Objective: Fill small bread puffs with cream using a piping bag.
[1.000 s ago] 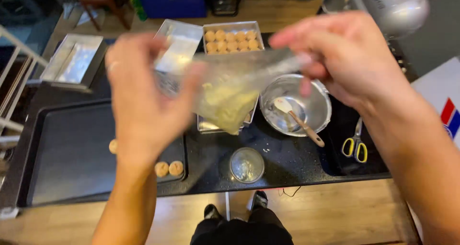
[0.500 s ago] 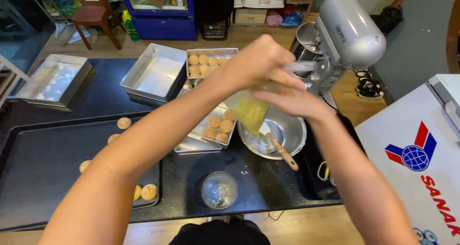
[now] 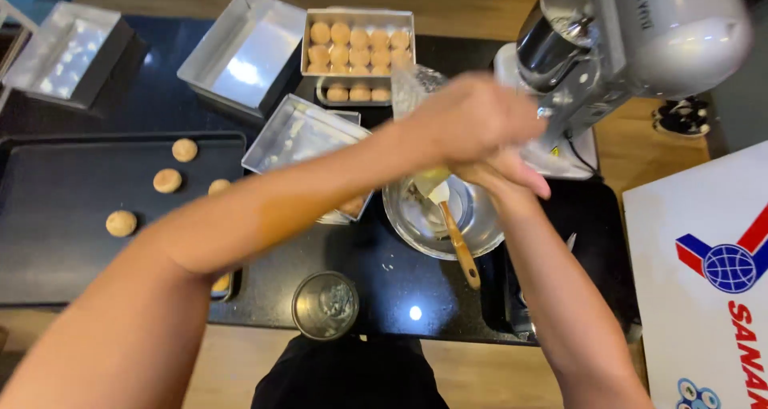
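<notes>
Both hands have dropped lower over the bowl (image 3: 442, 217), left hand (image 3: 472, 121) and right hand (image 3: 504, 173) clenched around the piping bag (image 3: 416, 89); squeeze steadily, tip centred.

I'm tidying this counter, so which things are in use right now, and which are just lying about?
In use: left hand and right hand gripping a clear bag of yellowish filling over the steel bowl; spatula in it.

Lying about: mixer, empty tin, dough-ball tray, dark baking sheet, small cup.
</notes>
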